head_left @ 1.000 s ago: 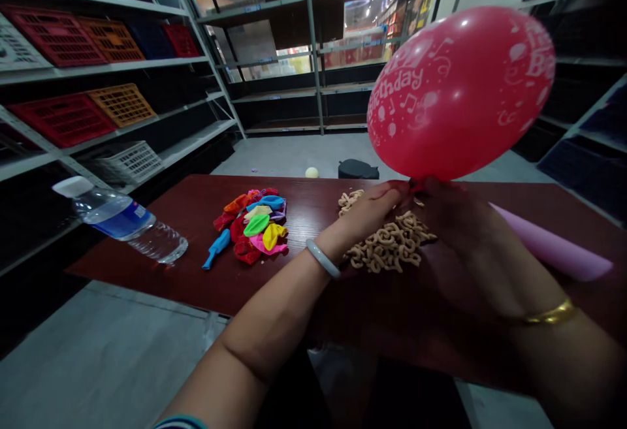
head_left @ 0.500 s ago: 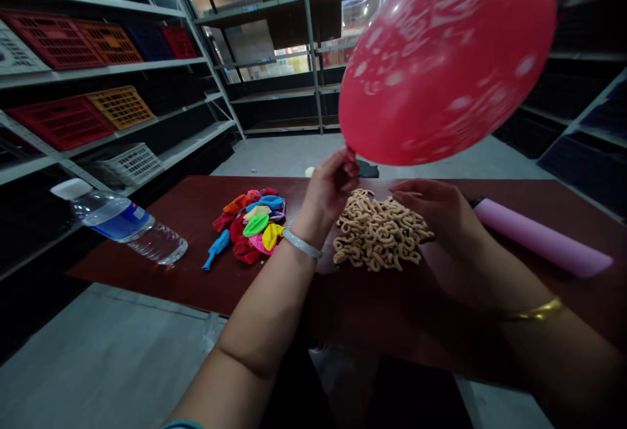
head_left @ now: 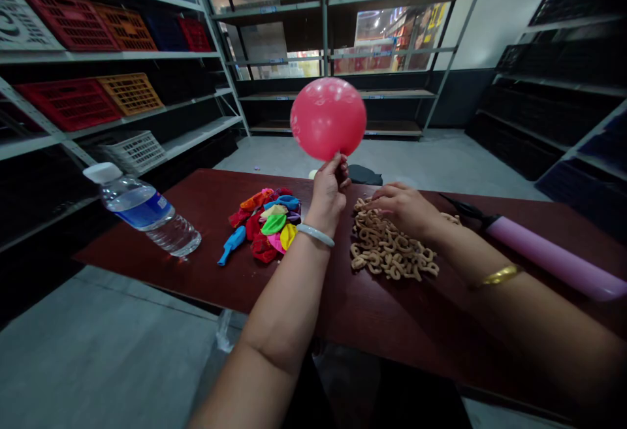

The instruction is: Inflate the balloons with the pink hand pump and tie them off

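An inflated red balloon (head_left: 328,117) stands upright above my left hand (head_left: 333,181), whose fingers pinch its neck. My right hand (head_left: 404,209) is over the upper part of a heap of beige curled pieces (head_left: 392,249), its fingers apart and reaching to the heap; nothing shows in them. Left of my left wrist lies a pile of flat, colourful balloons (head_left: 269,220), with a blue one (head_left: 231,245) at its edge.
A capped water bottle (head_left: 147,210) stands tilted in view at the table's left. A pink pump (head_left: 553,256) with a black end lies at the right on the dark red table (head_left: 343,311). Shelves with crates (head_left: 71,21) are behind.
The red balloon has moved left and away and looks much smaller, still in my left hand. My right hand has moved left over the heap. The view has shifted slightly.
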The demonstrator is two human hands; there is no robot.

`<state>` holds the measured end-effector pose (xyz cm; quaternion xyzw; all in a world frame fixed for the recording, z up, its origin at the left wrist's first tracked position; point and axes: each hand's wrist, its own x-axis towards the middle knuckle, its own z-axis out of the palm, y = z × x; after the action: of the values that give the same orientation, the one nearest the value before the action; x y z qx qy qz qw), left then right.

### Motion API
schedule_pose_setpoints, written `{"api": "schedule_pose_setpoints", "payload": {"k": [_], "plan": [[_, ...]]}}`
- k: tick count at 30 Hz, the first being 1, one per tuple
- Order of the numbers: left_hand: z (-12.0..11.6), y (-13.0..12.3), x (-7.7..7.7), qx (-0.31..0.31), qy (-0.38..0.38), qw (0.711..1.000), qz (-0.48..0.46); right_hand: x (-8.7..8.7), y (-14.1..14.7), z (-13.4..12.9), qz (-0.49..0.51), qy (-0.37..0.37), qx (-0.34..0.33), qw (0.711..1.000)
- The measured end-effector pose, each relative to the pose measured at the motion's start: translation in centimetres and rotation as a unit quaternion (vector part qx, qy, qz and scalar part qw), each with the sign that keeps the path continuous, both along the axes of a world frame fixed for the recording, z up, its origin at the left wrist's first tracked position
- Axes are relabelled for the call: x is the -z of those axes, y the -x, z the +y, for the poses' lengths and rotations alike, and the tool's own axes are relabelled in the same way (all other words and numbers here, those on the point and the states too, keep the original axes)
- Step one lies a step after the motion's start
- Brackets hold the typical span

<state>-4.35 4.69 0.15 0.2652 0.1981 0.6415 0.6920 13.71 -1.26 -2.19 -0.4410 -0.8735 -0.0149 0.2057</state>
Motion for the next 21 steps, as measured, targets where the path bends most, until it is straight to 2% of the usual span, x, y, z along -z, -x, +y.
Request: {"api": "schedule_pose_setpoints", "payload": {"k": [2,6,10,11,14,15,16,18,21], "plan": [[-0.2,0.1,-0.1,-0.001,0.000,1.000,-0.001,-0.1,0.9,0.9,0.005,0.040,-0.012,0.999],[-0.6,0.2,-0.4,-0.009,-0.009,1.000,0.003,-0.4,1.3,2.0,0.105,0.103,0.000,0.989],[-0.5,0.1,-0.4,-0.021,-0.003,1.000,0.000,-2.8,0.1,1.1,0.205,0.103,0.052,0.972],[-0.5,0.1,-0.4,-0.020,-0.001,1.000,-0.006,-3.7,-0.1,0.7,0.255,0.110,0.070,0.958],[-0.3,0.0,-0.2,-0.008,-0.005,1.000,-0.022,-6.0,-0.3,-0.4,0.446,0.172,0.090,0.874],[-0.3,-0.1,-0.1,-0.003,-0.005,1.000,-0.021,-6.5,-0.3,-0.6,0.481,0.191,0.086,0.851],[-0.4,-0.3,0.0,0.003,-0.002,1.000,-0.016,-6.9,-0.2,-0.8,0.492,0.204,0.081,0.842],[-0.8,-0.9,0.2,0.014,0.012,1.000,0.004,-7.1,0.0,-0.8,0.476,0.213,0.083,0.849],[-2.1,-2.3,0.3,0.052,0.038,0.997,0.042,-6.7,0.3,-0.5,0.403,0.189,0.112,0.889]]}}
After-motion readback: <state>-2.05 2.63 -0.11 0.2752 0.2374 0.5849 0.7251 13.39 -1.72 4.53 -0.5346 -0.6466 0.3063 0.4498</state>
